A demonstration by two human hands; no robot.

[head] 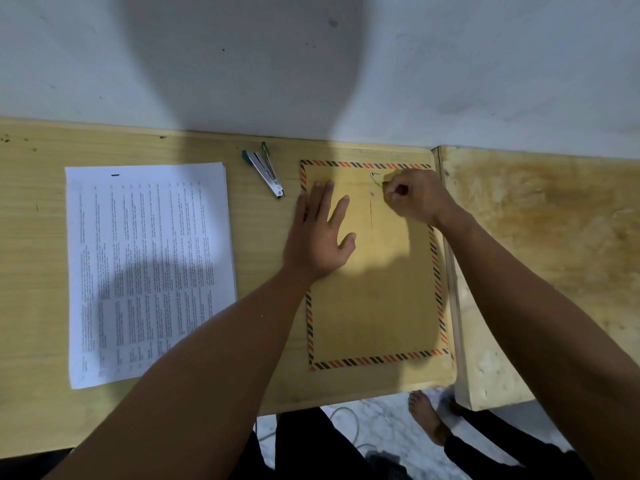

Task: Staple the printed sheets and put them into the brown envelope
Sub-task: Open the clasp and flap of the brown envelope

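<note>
Matt paper envelope (374, 271); wood-grain table (263, 254).

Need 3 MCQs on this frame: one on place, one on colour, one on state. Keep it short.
1. Where is the stapler?
A. between the sheets and the envelope
B. on the envelope
C. in the left hand

2. What colour is the envelope's border?
A. plain white
B. orange and dark stripes
C. solid green

3. What is the left hand doing?
A. gripping the stapler
B. lifting the sheets
C. lying flat on the envelope

Answers:
1 A, it lies on the desk between the two.
2 B, the stripes run round the edge.
3 C, its fingers are spread on the paper, while the right hand pinches the closure string.
</note>
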